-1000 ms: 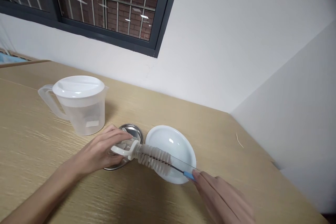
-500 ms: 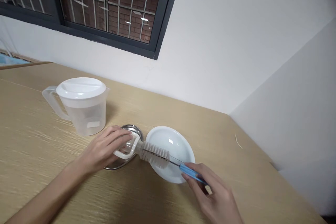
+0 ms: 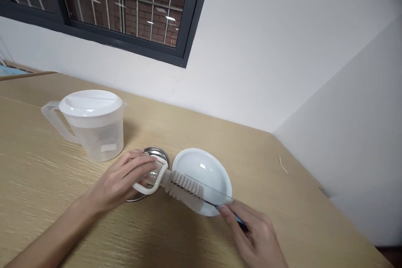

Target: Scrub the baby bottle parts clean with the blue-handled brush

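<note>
My left hand [image 3: 117,182] is wrapped round a clear bottle [image 3: 153,176] with a white handle, held on its side above a round steel dish [image 3: 156,151]. The bottle's mouth points right. In my right hand [image 3: 253,226] is the blue handle of a bottle brush [image 3: 186,191], mostly covered by my fingers. The brush's white bristles are largely outside the bottle, with their left end at its mouth. Beneath the brush lies a white bowl [image 3: 216,176].
A lidded translucent jug [image 3: 100,134] stands on the wooden table [image 3: 78,238] at the left. A thin pale strip [image 3: 283,165] lies at the right. Behind the table are a white wall [image 3: 238,58] and a barred window [image 3: 125,4].
My right hand has shifted along the brush handle, covering more of it. More bristles show outside the bottle's mouth. The whole view has shifted slightly.
</note>
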### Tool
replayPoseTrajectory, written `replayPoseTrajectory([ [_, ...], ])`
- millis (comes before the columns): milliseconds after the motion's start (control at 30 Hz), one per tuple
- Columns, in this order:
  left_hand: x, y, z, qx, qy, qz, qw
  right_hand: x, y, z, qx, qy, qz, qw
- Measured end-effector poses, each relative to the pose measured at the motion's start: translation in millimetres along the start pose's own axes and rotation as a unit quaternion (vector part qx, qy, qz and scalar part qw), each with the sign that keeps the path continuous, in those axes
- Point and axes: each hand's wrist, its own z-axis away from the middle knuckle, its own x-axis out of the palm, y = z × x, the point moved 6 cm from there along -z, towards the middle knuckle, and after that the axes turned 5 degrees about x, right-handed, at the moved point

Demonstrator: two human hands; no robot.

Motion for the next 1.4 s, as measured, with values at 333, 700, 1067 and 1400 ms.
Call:
replayPoseTrajectory([
  [333, -6.7, -5, -9, -0.032, -0.029, 0.032, 0.999, -6, -5, 10, -0.133, 0.099, 0.154, 0.974],
  [700, -1.3, -10, -6, -0.070, -0.070, 0.077, 0.992, -11, -12, 3, -0.142, 0.073, 0.075, 0.984],
  [1067, -4.6, -6, -14, -0.064, -0.068, 0.069, 0.993, -5, -2, 9, -0.136, 0.113, 0.171, 0.969],
  [1400, -3.5, -6, -12, -0.067, -0.039, 0.074, 0.994, -17, -21, 10, -0.182, 0.114, 0.124, 0.969],
])
